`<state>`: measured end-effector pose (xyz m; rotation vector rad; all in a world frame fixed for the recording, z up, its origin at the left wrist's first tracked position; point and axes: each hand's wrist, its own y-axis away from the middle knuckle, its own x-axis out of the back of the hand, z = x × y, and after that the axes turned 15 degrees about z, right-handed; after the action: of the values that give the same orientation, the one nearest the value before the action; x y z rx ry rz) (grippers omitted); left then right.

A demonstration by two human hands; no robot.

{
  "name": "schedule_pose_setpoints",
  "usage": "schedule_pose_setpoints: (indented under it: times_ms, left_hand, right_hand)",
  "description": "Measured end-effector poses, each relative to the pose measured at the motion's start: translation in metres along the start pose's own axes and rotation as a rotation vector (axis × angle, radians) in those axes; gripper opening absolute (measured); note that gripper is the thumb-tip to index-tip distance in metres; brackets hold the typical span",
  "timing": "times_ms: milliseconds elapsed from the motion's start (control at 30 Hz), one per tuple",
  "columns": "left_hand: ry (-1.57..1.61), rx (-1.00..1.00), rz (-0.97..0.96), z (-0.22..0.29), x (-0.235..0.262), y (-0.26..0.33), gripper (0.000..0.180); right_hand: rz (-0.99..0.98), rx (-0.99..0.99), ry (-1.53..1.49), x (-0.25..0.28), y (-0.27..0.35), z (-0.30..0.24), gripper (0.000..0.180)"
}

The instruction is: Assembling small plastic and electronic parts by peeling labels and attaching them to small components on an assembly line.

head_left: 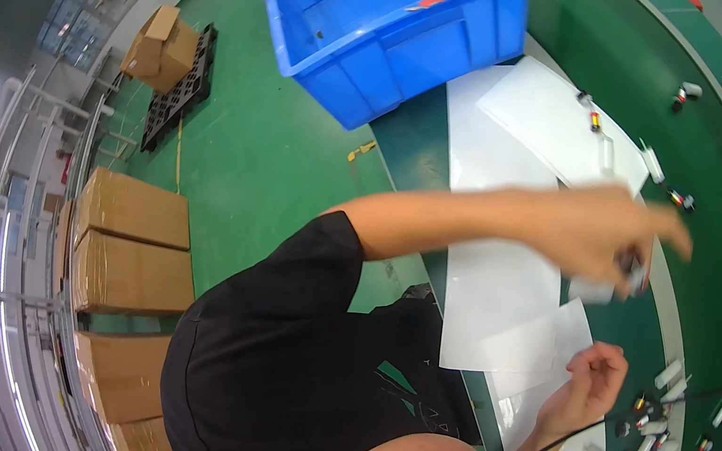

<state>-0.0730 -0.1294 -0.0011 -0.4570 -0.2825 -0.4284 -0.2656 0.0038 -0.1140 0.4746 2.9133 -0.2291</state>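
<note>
The left hand (612, 239) pinches a small dark cylindrical part (633, 266) in its fingers; the right hand (596, 375), loosely curled and empty, sits nearer the scattered white plastic tubes (656, 433) beside it on the green counter (712, 237).

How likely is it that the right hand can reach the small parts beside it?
Likely yes: the right hand sits close beside the small parts on the green table, with only a thin black cable crossing nearby.
</note>
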Motion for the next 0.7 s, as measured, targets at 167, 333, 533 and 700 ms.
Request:
schedule_pose_setpoints:
  times_ms: [167,333,533,700]
  left_hand:
    - [-0.939,-0.275,0.439,-0.067,0.074,-0.090,0.039]
    - [-1.314,-0.129,0.434,-0.165,0.144,-0.160,0.047]
    - [-1.158,-0.005,0.143,-0.262,0.128,-0.246,0.049]
    - [-1.102,0.360,0.294,-0.255,0.034,-0.303,0.026]
  right_hand:
    - [-0.108,0.451,0.438,-0.022,-0.003,-0.012,0.022]
    - [-0.143,0.493,0.497,-0.020,-0.003,-0.004,0.024]
    - [-0.087,0.560,0.563,-0.009,-0.009,0.002,0.026]
    - [-0.074,0.572,0.589,-0.005,-0.014,0.002,0.026]
